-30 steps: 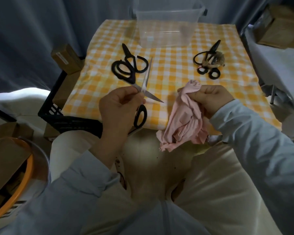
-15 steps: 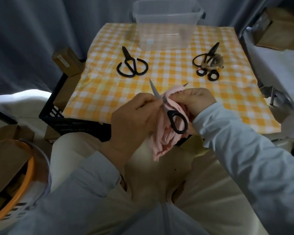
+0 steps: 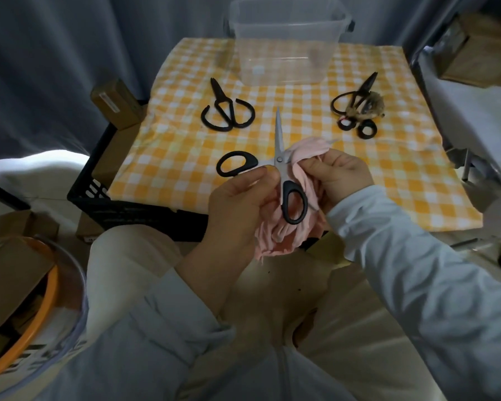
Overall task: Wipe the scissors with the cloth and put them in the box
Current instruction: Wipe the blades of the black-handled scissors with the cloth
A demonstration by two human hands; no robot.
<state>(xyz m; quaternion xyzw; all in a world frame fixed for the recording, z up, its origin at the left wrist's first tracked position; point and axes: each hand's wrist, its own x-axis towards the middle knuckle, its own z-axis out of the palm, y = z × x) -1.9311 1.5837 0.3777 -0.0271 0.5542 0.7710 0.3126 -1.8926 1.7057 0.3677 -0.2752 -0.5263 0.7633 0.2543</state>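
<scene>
Over a checked table (image 3: 185, 157), left hand (image 3: 237, 204) pinches splayed scissors (image 3: 278, 160); right hand (image 3: 342, 175) clutches cloth (image 3: 284, 235) around one blade.

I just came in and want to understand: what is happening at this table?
A person is wiping a pair of black-handled scissors. The left hand pinches them near the pivot, blades spread open. The right hand grips a pink cloth bunched round one blade. On the checked tablecloth lie the left black scissors and the right black scissors, untouched. The clear plastic box at the far edge looks empty.
</scene>
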